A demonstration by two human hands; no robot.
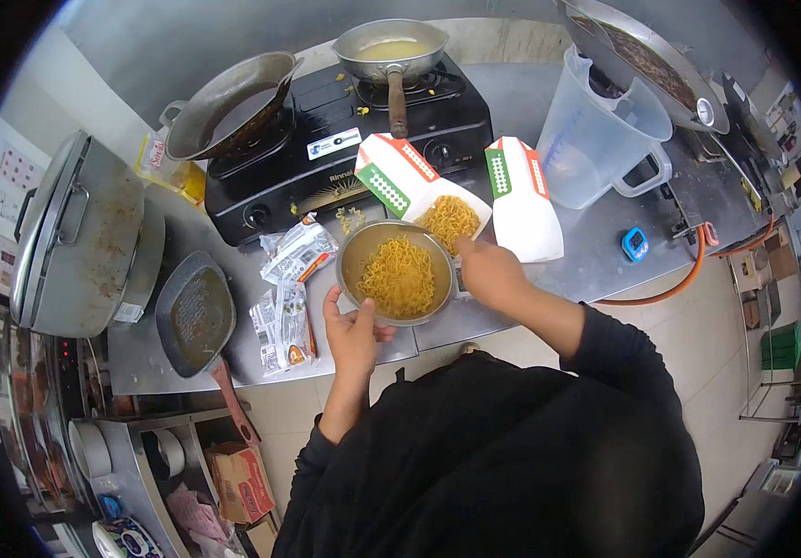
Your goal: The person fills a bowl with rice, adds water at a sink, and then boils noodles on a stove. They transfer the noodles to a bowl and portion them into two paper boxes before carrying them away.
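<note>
A metal bowl (356,253) holding yellow noodles (402,276) sits on the steel counter in front of me. My left hand (354,332) rests against the bowl's near rim, fingers curled on its edge. My right hand (489,272) is at the bowl's right rim, beside an open white paper box (398,172) that also holds noodles (449,219). Whether the right hand pinches anything is not visible. A second white box (523,200) lies open to the right.
Torn seasoning packets (286,293) lie left of the bowl. A black two-burner stove (340,139) carries a wok (228,102) and a pan of liquid (391,46). A plastic jug (595,135), blue timer (635,244), orange hose (665,288), square pan (196,316) and large lidded pot (84,232) surround.
</note>
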